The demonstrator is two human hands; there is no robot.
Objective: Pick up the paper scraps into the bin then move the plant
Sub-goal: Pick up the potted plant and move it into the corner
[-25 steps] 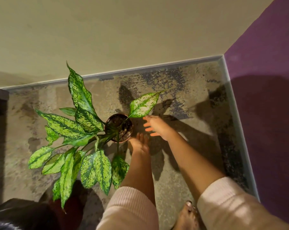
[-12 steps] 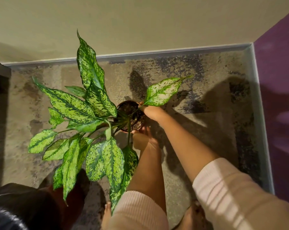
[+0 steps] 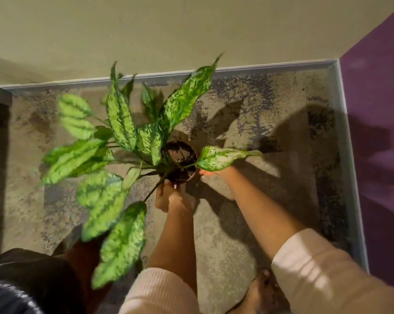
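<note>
A potted plant with long green speckled leaves (image 3: 121, 123) stands in a small dark round pot (image 3: 180, 160) over the mottled carpet. My left hand (image 3: 169, 196) grips the pot's near rim from below the stems. On the pot's right side my right hand (image 3: 214, 172) holds it, mostly hidden under a pale leaf. The leaves are blurred with motion. No paper scraps show.
A dark bin with a black liner (image 3: 21, 282) sits at the lower left. The beige wall and skirting (image 3: 259, 68) run along the back; a purple wall (image 3: 377, 132) closes the right side. My bare foot (image 3: 264, 293) stands on the carpet (image 3: 248, 223) near the bottom.
Both hands closed on the pot, which they had only been reaching for. The plant has swung, its leaves turning clockwise and shifting right toward the corner.
</note>
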